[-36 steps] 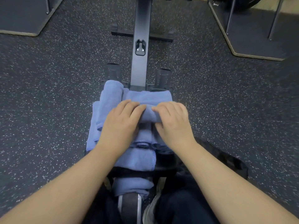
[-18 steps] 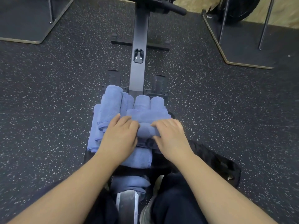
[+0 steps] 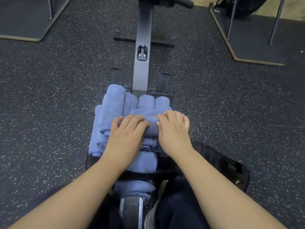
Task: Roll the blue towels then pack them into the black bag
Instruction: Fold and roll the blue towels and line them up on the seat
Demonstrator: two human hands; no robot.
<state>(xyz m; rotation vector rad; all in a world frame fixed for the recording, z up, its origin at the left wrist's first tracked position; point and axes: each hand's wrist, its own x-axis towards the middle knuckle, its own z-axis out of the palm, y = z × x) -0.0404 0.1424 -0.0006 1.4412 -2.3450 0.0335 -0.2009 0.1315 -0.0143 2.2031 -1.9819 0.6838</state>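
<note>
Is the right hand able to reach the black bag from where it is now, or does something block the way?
Probably yes. The right hand is busy on the towel roll with the left hand, but the black bag lies open on the floor close beside the right forearm, with nothing between them.
</note>
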